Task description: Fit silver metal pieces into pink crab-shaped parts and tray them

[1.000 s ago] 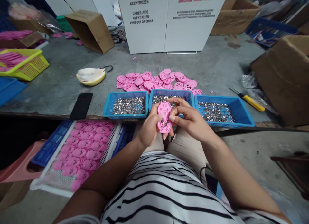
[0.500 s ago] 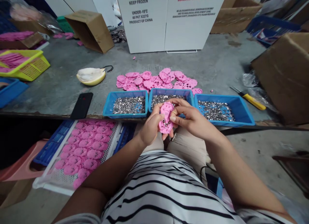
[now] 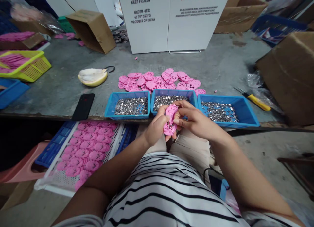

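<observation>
Between my two hands is a pink plastic piece (image 3: 171,113) with several small metal parts set in its lower half. My left hand (image 3: 157,126) is closed on its left side, thumb pressed on its face. My right hand (image 3: 190,117) pinches at its right edge; whether a small metal part is between those fingertips, I cannot tell. Just beyond my hands stand a left blue bin (image 3: 107,106), a middle blue bin (image 3: 152,101) and a right blue bin (image 3: 250,117), each with small shiny metal parts. Behind them lies a heap of similar pink pieces (image 3: 152,85).
A white tray (image 3: 44,184) of filled pink pieces sits low at my left. On the table are a black phone (image 3: 83,106), a fruit rind (image 3: 94,81), a yellow-handled screwdriver (image 3: 258,102), a white carton (image 3: 149,37) and a brown box (image 3: 287,76).
The pink piece has shifted slightly right and turned a little in my hands, its face angled more to the side. My left hand has moved slightly right with it.
</observation>
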`<state>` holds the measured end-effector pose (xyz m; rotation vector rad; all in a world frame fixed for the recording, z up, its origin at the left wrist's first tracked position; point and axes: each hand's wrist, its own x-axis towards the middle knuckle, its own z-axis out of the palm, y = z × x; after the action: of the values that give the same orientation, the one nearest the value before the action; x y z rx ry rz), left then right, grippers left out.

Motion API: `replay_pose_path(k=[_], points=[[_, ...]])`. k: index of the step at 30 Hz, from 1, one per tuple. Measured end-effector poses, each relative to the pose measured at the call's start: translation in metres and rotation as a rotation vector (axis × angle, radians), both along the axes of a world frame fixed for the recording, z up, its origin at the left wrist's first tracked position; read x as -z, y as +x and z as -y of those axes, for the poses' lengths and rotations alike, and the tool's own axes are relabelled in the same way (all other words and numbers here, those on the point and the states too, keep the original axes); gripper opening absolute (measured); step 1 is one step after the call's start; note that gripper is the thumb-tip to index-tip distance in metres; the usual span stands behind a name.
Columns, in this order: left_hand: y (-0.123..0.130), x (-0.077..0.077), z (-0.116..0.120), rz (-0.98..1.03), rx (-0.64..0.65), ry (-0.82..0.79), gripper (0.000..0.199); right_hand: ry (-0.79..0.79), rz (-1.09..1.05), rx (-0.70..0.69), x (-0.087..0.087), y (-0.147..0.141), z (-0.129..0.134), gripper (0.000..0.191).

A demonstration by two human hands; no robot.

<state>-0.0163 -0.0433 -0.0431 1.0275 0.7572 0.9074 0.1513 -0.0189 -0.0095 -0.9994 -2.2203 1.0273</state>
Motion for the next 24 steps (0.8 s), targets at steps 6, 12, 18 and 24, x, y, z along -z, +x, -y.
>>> replay_pose_path(k=[6,12,18,24], points=[[-0.001,0.001,-0.001,-0.030,0.034,0.030,0.032,0.005,0.055,-0.049,-0.001,0.002,-0.003,0.034],[0.002,-0.005,-0.004,-0.031,0.052,-0.006,0.033,-0.017,0.044,-0.013,-0.001,0.001,-0.002,0.028],[0.001,-0.008,-0.007,-0.017,0.051,-0.043,0.031,-0.060,-0.010,0.067,0.002,-0.002,-0.001,0.023],[-0.001,-0.010,-0.006,0.073,0.028,-0.114,0.038,-0.176,-0.210,0.210,0.009,-0.008,0.004,0.031]])
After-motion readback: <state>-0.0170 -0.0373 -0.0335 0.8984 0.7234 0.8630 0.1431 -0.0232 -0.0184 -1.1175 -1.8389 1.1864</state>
